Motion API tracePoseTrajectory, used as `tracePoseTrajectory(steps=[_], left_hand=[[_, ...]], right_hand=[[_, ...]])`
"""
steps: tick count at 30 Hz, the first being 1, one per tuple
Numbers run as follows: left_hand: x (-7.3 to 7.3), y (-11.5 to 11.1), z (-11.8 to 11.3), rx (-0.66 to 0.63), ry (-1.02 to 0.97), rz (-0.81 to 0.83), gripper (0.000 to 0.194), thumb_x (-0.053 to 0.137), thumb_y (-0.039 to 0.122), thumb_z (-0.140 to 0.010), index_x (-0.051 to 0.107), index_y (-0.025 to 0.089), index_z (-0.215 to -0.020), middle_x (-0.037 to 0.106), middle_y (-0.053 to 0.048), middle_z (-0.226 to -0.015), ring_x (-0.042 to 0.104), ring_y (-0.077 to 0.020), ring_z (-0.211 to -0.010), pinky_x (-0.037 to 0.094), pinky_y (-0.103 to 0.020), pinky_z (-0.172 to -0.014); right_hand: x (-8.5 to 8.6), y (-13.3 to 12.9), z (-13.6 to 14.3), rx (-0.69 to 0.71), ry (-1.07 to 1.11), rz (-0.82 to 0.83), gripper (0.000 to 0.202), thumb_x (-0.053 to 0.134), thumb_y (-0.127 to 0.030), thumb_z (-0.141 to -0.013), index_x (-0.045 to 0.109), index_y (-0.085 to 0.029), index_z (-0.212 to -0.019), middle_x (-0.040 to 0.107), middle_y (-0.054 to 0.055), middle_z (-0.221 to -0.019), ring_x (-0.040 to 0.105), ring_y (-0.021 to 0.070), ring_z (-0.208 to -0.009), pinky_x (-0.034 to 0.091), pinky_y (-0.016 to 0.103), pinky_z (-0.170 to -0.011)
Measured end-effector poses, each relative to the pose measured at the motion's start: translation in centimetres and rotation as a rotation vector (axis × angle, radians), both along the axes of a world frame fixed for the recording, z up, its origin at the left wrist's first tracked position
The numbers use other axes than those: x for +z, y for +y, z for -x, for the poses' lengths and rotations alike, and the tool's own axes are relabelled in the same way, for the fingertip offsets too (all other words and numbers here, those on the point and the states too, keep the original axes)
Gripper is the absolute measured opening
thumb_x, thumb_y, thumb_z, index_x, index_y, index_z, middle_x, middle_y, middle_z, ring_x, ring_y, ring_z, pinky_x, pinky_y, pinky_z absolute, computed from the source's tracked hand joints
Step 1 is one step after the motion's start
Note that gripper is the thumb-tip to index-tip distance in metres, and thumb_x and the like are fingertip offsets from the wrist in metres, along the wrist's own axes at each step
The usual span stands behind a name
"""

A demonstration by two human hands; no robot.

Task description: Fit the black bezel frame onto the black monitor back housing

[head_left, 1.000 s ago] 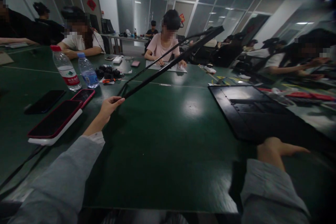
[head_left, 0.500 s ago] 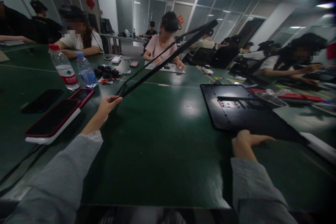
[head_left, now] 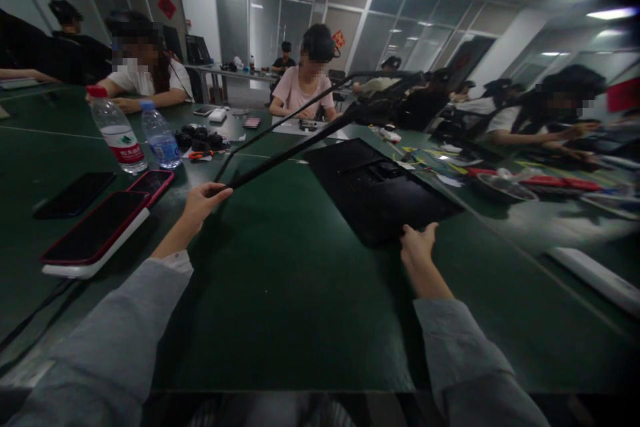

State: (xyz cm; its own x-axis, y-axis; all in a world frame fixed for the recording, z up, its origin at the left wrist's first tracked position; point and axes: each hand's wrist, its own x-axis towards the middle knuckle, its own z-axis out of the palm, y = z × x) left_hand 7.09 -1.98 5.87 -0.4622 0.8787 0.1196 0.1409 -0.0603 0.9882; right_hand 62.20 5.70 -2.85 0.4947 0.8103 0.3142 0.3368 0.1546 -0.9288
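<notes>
A thin black rectangular frame (head_left: 290, 151), like a monitor bezel, slants up and away from my left hand (head_left: 201, 208). My left thumb and fingers pinch its near corner, while its far end hangs above the table and looks blurred. Lower right of it is a flat black panel (head_left: 395, 203) with a recessed middle, like a monitor back cover. My right hand (head_left: 421, 259) grips the panel's near edge. The frame's far part overlaps the view just beyond the panel; whether they touch, I cannot tell.
On the left of the green table (head_left: 280, 320) are two water bottles (head_left: 163, 143), phones (head_left: 97, 227) and black cables (head_left: 200, 139). A white power strip (head_left: 597, 277) and red items (head_left: 560, 181) lie to the right. A person (head_left: 303, 90) sits opposite.
My right hand has brought the black panel leftward to the middle of the table. The frame's far end has dropped lower, while my left hand has stayed nearly in place.
</notes>
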Motion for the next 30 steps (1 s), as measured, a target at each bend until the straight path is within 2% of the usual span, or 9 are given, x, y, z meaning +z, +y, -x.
tracePoseTrajectory(steps=[3, 8, 13, 17, 19, 21, 23, 27, 30], left_hand=[[-0.3, 0.2, 0.4, -0.028, 0.019, 0.007, 0.056, 0.098, 0.055, -0.049, 0.077, 0.019, -0.086, 0.076, -0.005, -0.082, 0.071, -0.0244, -0.086, 0.056, -0.036, -0.080], [-0.3, 0.1, 0.6, -0.050, 0.143, -0.003, 0.050, 0.097, 0.053, -0.052, 0.078, 0.020, -0.084, 0.077, -0.006, -0.084, 0.071, -0.0249, -0.084, 0.055, -0.037, -0.080], [-0.2, 0.0, 0.3, -0.115, 0.369, -0.030, 0.043, 0.096, 0.054, -0.061, 0.079, 0.022, -0.083, 0.077, -0.007, -0.086, 0.071, -0.0278, -0.086, 0.055, -0.042, -0.083], [-0.3, 0.0, -0.4, -0.198, 0.582, -0.117, 0.043, 0.096, 0.058, -0.066, 0.079, 0.023, -0.084, 0.079, -0.009, -0.094, 0.071, -0.0294, -0.094, 0.056, -0.045, -0.090], [-0.3, 0.0, -0.8, -0.231, 0.683, -0.206, 0.045, 0.094, 0.062, -0.070, 0.079, 0.023, -0.087, 0.079, -0.008, -0.095, 0.070, -0.0289, -0.095, 0.056, -0.046, -0.091], [-0.6, 0.2, -1.1, -0.239, 0.767, -0.299, 0.045, 0.091, 0.065, -0.075, 0.078, 0.024, -0.090, 0.079, -0.008, -0.095, 0.069, -0.0291, -0.096, 0.055, -0.047, -0.092], [-1.0, 0.6, -1.3, -0.232, 0.827, -0.357, 0.045, 0.087, 0.065, -0.080, 0.078, 0.024, -0.094, 0.079, -0.009, -0.097, 0.069, -0.0297, -0.099, 0.054, -0.047, -0.094], [-2.2, 1.7, -1.9, -0.213, 0.899, -0.313, 0.039, 0.079, 0.059, -0.092, 0.076, 0.023, -0.108, 0.079, -0.010, -0.111, 0.069, -0.0303, -0.109, 0.052, -0.048, -0.099], [-3.0, 2.2, -2.3, -0.204, 0.951, -0.210, 0.033, 0.074, 0.053, -0.098, 0.074, 0.024, -0.114, 0.078, -0.011, -0.121, 0.067, -0.0311, -0.120, 0.048, -0.050, -0.106]], right_hand=[[0.6, 0.6, 0.7, -0.020, 0.180, 0.141, 0.123, 0.073, -0.043, -0.066, 0.019, -0.031, -0.175, 0.068, 0.007, -0.110, 0.058, 0.0181, -0.068, 0.061, 0.040, -0.064], [2.9, 1.2, 0.6, 0.326, 0.148, 0.219, 0.089, 0.076, -0.038, -0.069, 0.056, -0.032, -0.155, 0.076, 0.008, -0.120, 0.074, 0.0264, -0.100, 0.064, 0.047, -0.087], [4.8, 1.6, -0.3, 0.008, 0.122, 0.007, 0.065, 0.074, -0.058, -0.079, 0.068, -0.018, -0.131, 0.075, 0.014, -0.117, 0.070, 0.0296, -0.123, 0.052, 0.052, -0.115], [6.5, 1.0, -0.8, 0.323, 0.356, 0.000, 0.064, 0.053, -0.082, -0.090, 0.068, -0.024, -0.113, 0.076, 0.016, -0.119, 0.071, 0.0316, -0.125, 0.055, 0.053, -0.114], [7.0, 0.7, -0.8, 0.437, 0.353, 0.055, 0.060, 0.069, -0.081, -0.082, 0.069, -0.027, -0.109, 0.078, 0.012, -0.114, 0.074, 0.0308, -0.119, 0.060, 0.050, -0.109], [7.0, 0.8, -0.6, 0.401, 0.269, 0.056, 0.060, 0.090, -0.063, -0.067, 0.070, -0.028, -0.112, 0.078, 0.007, -0.106, 0.076, 0.0295, -0.112, 0.060, 0.049, -0.109], [6.3, 1.0, -0.5, 0.330, 0.123, -0.010, 0.068, 0.094, -0.048, -0.064, 0.068, -0.028, -0.124, 0.079, 0.005, -0.107, 0.075, 0.0290, -0.115, 0.056, 0.050, -0.114], [4.2, 1.6, -0.1, 0.225, -0.191, -0.172, 0.070, 0.074, -0.050, -0.087, 0.058, -0.022, -0.148, 0.074, 0.014, -0.132, 0.066, 0.0295, -0.136, 0.042, 0.056, -0.127], [2.6, 1.9, 0.0, 0.139, -0.323, -0.178, 0.069, 0.062, -0.052, -0.095, 0.054, -0.019, -0.155, 0.070, 0.018, -0.141, 0.063, 0.0319, -0.139, 0.040, 0.061, -0.127]])
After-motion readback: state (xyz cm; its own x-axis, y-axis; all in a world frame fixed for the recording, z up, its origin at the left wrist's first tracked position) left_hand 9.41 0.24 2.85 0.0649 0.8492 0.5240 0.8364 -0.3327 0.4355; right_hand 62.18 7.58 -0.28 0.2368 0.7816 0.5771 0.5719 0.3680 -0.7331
